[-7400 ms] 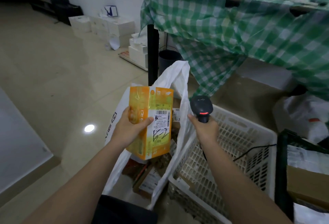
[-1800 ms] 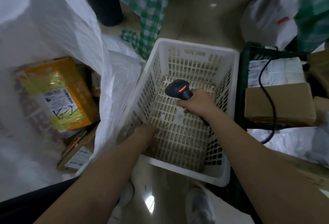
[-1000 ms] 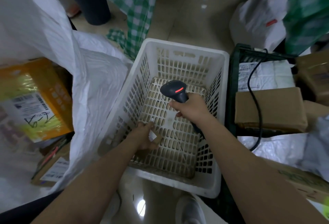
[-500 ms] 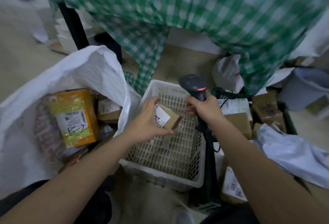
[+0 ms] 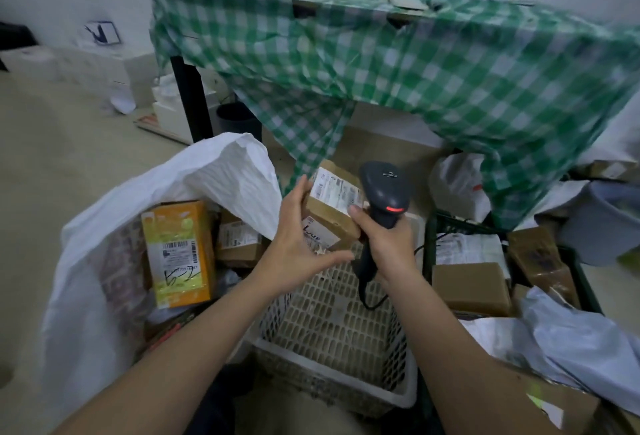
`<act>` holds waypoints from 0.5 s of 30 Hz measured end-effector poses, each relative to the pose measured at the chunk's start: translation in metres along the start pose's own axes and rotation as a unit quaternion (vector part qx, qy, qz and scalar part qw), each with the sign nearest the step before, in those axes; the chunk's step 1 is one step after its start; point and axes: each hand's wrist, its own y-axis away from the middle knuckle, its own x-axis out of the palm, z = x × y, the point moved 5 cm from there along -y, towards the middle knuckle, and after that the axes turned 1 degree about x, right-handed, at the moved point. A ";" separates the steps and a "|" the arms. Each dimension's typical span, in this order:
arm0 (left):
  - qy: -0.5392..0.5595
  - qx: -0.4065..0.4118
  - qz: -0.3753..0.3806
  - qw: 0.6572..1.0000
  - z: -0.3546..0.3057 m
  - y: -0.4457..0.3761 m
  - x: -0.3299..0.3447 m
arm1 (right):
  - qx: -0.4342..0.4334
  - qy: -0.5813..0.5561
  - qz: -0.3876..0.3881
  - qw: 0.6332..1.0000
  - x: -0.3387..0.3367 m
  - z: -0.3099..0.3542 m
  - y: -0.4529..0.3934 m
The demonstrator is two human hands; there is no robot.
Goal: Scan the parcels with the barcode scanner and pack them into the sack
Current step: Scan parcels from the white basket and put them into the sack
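My left hand [image 5: 294, 237] holds a small brown cardboard parcel [image 5: 329, 216] with a white label, lifted above the white plastic basket [image 5: 332, 317]. My right hand [image 5: 384, 244] grips the black barcode scanner [image 5: 384, 189] just right of the parcel. The scanner's red light is on and its cord hangs down into the basket. My right forefinger touches the parcel's label. The open white sack [image 5: 225, 171] stands to the left of the basket. It holds an orange box [image 5: 178, 251] and several brown parcels.
A black crate [image 5: 429, 244] with brown boxes [image 5: 471, 282] and labelled packets stands right of the basket. Grey poly bags [image 5: 581, 341] lie at the right. A table under a green checked cloth [image 5: 415, 60] stands behind, with a dark bin [image 5: 239, 119] beneath it and white boxes [image 5: 104, 67] at back left.
My left hand picked the small parcel out of the basket and raised it to the scanner, turning its label upward. The scanner hand rose too, and my view lifted.
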 end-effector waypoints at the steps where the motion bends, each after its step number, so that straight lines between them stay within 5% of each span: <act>1: 0.059 -0.038 -0.031 0.997 0.003 -0.003 -0.004 | 0.005 -0.014 -0.004 1.000 0.001 -0.004 -0.003; 5: 0.140 -0.160 -0.128 0.969 0.020 -0.016 -0.019 | 0.024 -0.056 0.017 0.998 0.005 -0.009 -0.010; 10: 0.268 -0.312 -0.058 0.910 0.041 -0.017 -0.020 | 0.012 -0.029 0.057 0.998 0.004 -0.007 -0.013; 12: 0.288 -0.321 -0.020 0.902 0.039 -0.016 -0.020 | 0.013 -0.025 0.037 0.999 0.001 -0.008 -0.013; 15: 0.292 -0.306 -0.064 0.904 0.037 -0.015 -0.023 | -0.007 -0.009 -0.024 1.000 -0.006 -0.006 -0.016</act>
